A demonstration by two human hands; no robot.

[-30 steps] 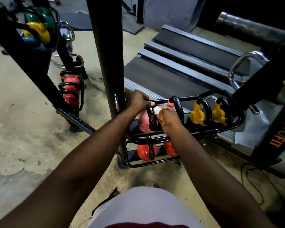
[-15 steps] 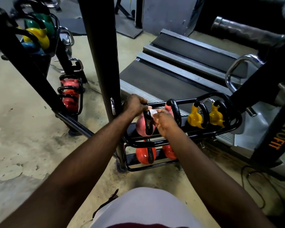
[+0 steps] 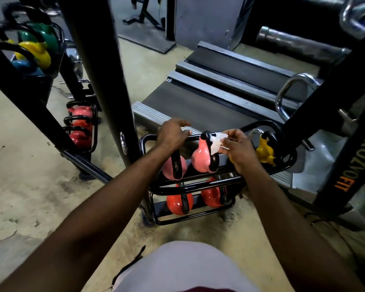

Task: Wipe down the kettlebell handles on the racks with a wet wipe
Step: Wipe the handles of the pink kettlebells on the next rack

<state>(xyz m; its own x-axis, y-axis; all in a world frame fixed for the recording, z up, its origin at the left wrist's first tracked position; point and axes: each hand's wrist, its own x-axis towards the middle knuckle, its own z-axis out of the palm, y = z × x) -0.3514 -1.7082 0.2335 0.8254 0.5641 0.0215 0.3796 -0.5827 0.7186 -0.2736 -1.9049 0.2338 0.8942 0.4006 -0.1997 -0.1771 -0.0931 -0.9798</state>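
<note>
Wipe (image 3: pixel 217 142) pinched in right fingers (image 3: pixel 234 134) | left fingers (image 3: pixel 182 133) loosely spread | pink kettlebell (image 3: pixel 167 169) handle-top hidden under wrist

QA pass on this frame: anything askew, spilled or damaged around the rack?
The kettlebells sit in the rack, nothing spilled. Only the floor looks damaged: its surface is flaked and patchy at lower left.

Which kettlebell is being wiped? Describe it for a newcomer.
Find the low black rack before the treadmill. Its top tier holds the left pink kettlebell, the right pink kettlebell, then a yellow kettlebell. Only the right pink one has the right hand holding a wipe against its handle.
</note>
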